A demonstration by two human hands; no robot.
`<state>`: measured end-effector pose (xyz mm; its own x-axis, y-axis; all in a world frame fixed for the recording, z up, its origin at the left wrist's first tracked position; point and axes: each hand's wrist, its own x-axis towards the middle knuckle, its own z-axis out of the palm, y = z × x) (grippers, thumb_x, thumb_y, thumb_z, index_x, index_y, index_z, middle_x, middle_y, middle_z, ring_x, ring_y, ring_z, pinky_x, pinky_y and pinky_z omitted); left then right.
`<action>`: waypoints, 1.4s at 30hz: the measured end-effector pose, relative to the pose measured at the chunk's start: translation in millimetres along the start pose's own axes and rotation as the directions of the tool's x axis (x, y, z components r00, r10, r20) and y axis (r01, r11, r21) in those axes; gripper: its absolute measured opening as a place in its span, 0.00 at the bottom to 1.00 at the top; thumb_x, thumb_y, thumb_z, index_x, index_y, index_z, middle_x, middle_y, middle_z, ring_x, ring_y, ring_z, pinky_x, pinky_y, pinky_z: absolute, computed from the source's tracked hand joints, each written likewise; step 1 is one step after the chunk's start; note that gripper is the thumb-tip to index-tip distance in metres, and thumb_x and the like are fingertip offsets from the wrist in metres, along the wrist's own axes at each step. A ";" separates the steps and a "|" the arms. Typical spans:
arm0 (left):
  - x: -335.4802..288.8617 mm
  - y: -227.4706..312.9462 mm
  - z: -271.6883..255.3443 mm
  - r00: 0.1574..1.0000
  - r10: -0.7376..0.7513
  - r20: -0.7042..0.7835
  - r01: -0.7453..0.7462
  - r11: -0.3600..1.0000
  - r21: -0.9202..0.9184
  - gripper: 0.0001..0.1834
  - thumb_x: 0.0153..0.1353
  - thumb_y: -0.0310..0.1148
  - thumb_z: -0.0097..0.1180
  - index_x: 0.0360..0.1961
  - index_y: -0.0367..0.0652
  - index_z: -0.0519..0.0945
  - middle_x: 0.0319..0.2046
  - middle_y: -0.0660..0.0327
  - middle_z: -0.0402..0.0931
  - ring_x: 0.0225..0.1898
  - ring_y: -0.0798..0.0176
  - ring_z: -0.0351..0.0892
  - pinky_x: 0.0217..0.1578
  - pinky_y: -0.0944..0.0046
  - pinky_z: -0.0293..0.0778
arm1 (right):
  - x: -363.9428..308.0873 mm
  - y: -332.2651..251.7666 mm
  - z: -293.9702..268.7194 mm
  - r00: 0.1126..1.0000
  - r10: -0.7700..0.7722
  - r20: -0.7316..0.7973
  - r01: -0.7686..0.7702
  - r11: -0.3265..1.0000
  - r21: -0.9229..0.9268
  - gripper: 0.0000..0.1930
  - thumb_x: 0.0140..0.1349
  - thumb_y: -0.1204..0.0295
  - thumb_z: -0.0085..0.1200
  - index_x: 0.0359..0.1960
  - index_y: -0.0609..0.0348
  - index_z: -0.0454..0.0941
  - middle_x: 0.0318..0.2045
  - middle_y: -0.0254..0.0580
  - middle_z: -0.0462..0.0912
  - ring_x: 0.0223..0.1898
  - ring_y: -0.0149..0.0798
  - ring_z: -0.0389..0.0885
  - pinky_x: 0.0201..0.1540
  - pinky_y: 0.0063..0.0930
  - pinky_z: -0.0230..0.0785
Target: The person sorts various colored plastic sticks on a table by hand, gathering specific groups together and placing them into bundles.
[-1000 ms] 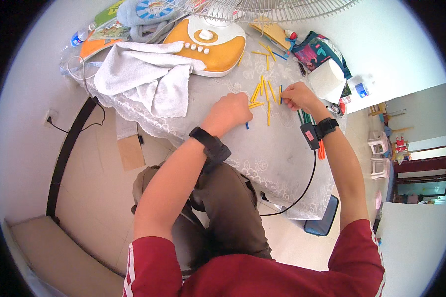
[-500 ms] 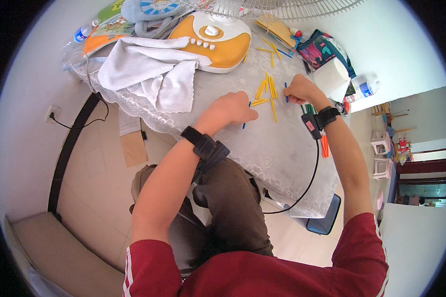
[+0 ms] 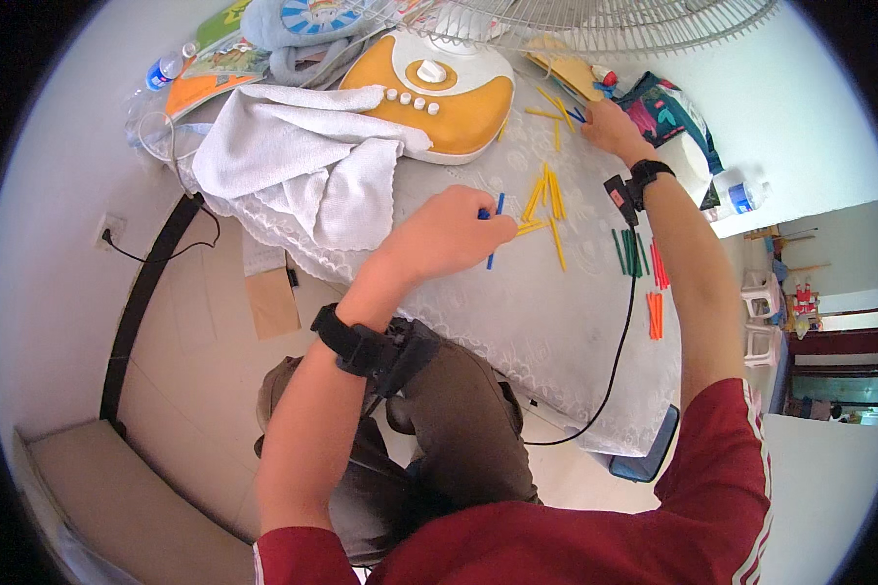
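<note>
From the head view: here was the left hand (image 3: 447,230), fingers curled and thumb pinched in, gripping a blue stick (image 3: 499,204) above the bench (image 3: 556,317), with another bit of blue (image 3: 483,214) at its curled fingers! Far out, the right hand (image 3: 610,129) had its fingers drawn together at the far blue stick (image 3: 578,114); whether it had hold, I couldn't tell.

The step in hand looked like picking up blue ones, and the next move seemed to call for a neat fingertip pinch, clear of the upper yellow sticks (image 3: 542,112) alongside.

Now the count! Blue showed in three places, two at the left hand, one at the right. Three yellow up there, roughly seven middle yellow sticks (image 3: 555,193), overlapping; four green sticks (image 3: 627,252); perhaps three red sticks (image 3: 659,265); about three orange sticks (image 3: 656,316), tightly bunched. One fan base (image 3: 473,107), one white cloth (image 3: 254,146).
</note>
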<state>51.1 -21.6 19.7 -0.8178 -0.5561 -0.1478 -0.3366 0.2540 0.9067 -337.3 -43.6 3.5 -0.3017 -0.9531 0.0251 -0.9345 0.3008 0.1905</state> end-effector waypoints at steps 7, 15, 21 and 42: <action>9.5 10.6 5.1 0.966 -0.041 0.257 0.185 0.802 -0.568 0.11 0.57 0.34 0.52 0.23 0.38 0.72 0.17 0.67 0.65 0.16 0.74 0.58 0.15 0.69 0.55 | 20.9 7.5 3.6 0.975 0.061 0.216 -0.128 0.940 0.315 0.15 0.52 0.64 0.58 0.37 0.62 0.77 0.36 0.51 0.82 0.39 0.49 0.82 0.40 0.39 0.73; 11.9 19.7 22.6 0.967 0.009 0.253 0.202 0.576 -0.792 0.08 0.57 0.33 0.52 0.25 0.42 0.71 0.19 0.65 0.65 0.16 0.74 0.59 0.15 0.72 0.56 | 18.8 24.2 9.7 0.971 -0.015 0.240 -0.029 0.984 0.176 0.20 0.54 0.59 0.56 0.38 0.66 0.78 0.36 0.60 0.82 0.40 0.53 0.82 0.44 0.41 0.73; 36.9 -9.4 48.9 0.986 -0.065 0.156 0.165 0.166 -0.972 0.04 0.48 0.30 0.50 0.25 0.43 0.69 0.22 0.63 0.65 0.23 0.68 0.64 0.18 0.68 0.62 | -20.2 7.7 2.1 0.984 0.107 0.145 -0.135 0.971 0.195 0.21 0.52 0.59 0.56 0.24 0.72 0.78 0.18 0.49 0.79 0.19 0.42 0.80 0.25 0.36 0.73; 37.1 -20.9 68.4 0.978 -0.191 0.080 0.080 -0.005 -0.997 0.17 0.65 0.48 0.53 0.35 0.46 0.68 0.24 0.63 0.71 0.28 0.64 0.73 0.29 0.61 0.71 | -204.6 -184.8 -81.6 0.999 0.025 0.046 -0.053 0.454 0.889 0.12 0.62 0.65 0.54 0.34 0.64 0.79 0.25 0.35 0.82 0.25 0.26 0.76 0.28 0.21 0.66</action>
<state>-4.2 6.6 -31.8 -0.7732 -0.5293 -0.3493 0.4011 -0.8348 0.3770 -87.5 93.1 43.2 -0.3334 -0.9427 -0.0156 -0.5766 0.2169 -0.7877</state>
